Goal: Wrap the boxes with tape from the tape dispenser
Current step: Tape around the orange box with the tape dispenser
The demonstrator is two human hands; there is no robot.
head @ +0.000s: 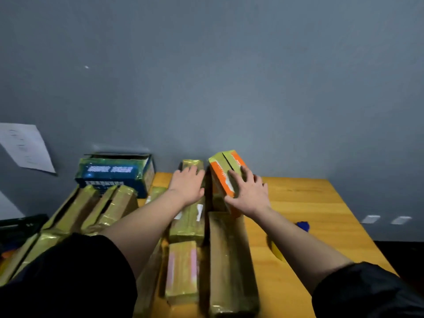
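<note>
Orange box (226,174) at the counter's (321,210) far edge, near the wall (229,76), tilted, glossy yellowish tape across its top. Right hand (249,191) lies on its near right side, fingers spread and fairly straight, flat against the box rather than curled round it. Left hand (187,184) lies flat, fingers extended, on a taped brown box (193,165) just left of the orange one, also at the far edge.

Nearer, down the middle of the counter: a long taped box (190,222) under the left wrist, a shorter taped box with pink strips (182,271) in front of it, and a long brown box (230,260) to their right, running toward the near edge, its far end just under the orange box.

Left side: blue carton (114,174) with white lettering at the far-left corner, top flap open, tape over it. In front of it, several taped brown boxes (110,206) leaning against each other.

Right half of the counter: small blue object (302,226) near the right forearm and a yellow object (278,252) partly hidden under that forearm; both blurred, can't tell what they are.

Both forearms bare, dark sleeves (68,271) pushed up. Paper sheet (27,148) on the wall at left.
</note>
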